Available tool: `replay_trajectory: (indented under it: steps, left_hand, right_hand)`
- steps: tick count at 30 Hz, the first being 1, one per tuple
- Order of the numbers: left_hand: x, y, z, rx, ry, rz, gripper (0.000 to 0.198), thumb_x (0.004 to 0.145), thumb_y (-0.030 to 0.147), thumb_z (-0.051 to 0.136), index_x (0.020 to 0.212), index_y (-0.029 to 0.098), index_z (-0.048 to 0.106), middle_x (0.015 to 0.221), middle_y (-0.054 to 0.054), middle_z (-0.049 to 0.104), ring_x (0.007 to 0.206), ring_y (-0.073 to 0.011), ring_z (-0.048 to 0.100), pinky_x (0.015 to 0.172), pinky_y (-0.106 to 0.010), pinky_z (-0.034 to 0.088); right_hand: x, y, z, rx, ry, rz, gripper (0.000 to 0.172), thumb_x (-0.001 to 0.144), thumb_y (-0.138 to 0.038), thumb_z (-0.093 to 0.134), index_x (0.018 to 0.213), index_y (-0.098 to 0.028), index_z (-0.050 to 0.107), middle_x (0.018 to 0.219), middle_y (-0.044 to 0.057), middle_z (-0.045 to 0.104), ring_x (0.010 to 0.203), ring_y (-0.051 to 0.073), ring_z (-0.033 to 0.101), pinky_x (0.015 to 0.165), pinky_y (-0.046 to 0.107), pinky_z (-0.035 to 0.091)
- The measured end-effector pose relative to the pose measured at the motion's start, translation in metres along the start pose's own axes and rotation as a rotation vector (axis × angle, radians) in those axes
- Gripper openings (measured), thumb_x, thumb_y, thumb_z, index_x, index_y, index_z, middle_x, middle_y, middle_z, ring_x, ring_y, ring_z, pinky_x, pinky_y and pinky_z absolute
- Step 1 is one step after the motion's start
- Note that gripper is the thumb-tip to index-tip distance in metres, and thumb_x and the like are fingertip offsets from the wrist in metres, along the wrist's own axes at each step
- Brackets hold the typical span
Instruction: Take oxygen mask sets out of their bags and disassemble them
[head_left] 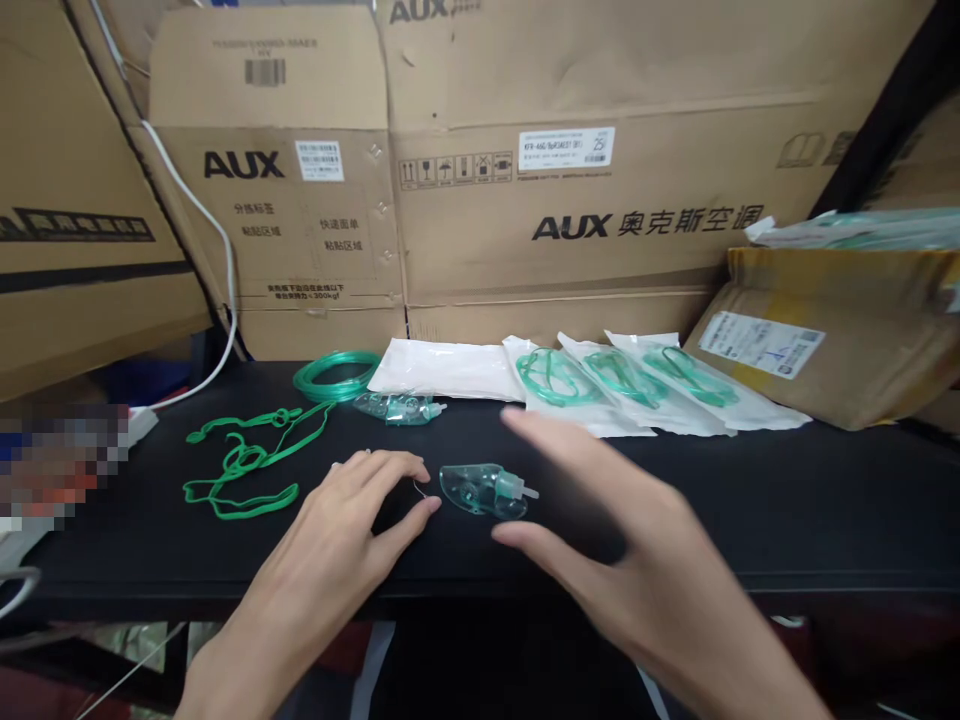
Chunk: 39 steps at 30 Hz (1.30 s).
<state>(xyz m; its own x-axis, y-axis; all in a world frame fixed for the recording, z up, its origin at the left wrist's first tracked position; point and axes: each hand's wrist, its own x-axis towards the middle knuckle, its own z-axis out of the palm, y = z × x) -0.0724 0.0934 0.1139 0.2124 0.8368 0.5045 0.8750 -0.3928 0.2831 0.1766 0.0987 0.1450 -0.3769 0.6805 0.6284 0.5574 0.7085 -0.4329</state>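
Note:
A clear green oxygen mask [472, 488] lies on the black table between my hands, its connector pointing right. Just left of it, my left hand [360, 510] has thumb and index finger curled towards each other, with a thin, pale, curved strip [421, 490] pinched between their tips. My right hand [607, 520] is spread at the mask's right side, thumb and fingers wide apart and holding nothing; motion smears it slightly. A second clear mask [397, 407] rests farther back. Green elastic straps [251, 465] lie loosely tangled to the left of my left hand.
Coiled green tubing [337, 373] sits at the back beside a white packet [450, 368]. Several packaged masks [559, 378] overlap toward the right. A cardboard box [840, 340] stands at the right, and large cartons [465, 250] wall the back. A white cable [225, 250] hangs at left.

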Motion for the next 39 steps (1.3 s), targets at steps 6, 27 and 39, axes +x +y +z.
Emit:
replay_trajectory:
  steps: [6, 27, 39]
  left_hand:
    - [0.017, 0.01, -0.003, -0.039, -0.065, 0.075, 0.03, 0.099, 0.035, 0.064, 0.128, 0.033, 0.057, 0.122, 0.001, 0.067, 0.112, -0.0241, 0.062, 0.101, -0.045, 0.049]
    - [0.012, 0.011, 0.019, -0.161, -0.125, 0.22, 0.046, 0.107, 0.017, 0.043, 0.152, 0.028, 0.045, 0.142, -0.004, 0.06, 0.123, -0.0237, 0.055, 0.103, -0.043, 0.052]
    - [0.005, 0.025, 0.03, -0.376, -0.014, -0.014, 0.031, 0.105, 0.03, 0.047, 0.13, 0.031, 0.064, 0.131, -0.002, 0.068, 0.115, -0.0195, 0.065, 0.099, -0.034, 0.054]
  right_hand:
    - [0.01, 0.021, 0.027, 0.034, -0.236, 0.15, 0.039, 0.1, -0.028, 0.061, 0.137, -0.037, 0.06, 0.134, 0.0, 0.066, 0.122, 0.024, 0.064, 0.105, 0.042, 0.052]
    - [0.004, 0.023, 0.018, 0.265, -0.224, 0.19, 0.035, 0.1, -0.03, 0.06, 0.134, -0.04, 0.063, 0.125, -0.003, 0.071, 0.116, 0.019, 0.065, 0.104, 0.037, 0.048]
    - [-0.008, 0.026, 0.019, 0.279, -0.184, 0.13, 0.03, 0.1, -0.024, 0.058, 0.126, -0.036, 0.066, 0.127, 0.0, 0.069, 0.121, 0.02, 0.064, 0.106, 0.033, 0.051]
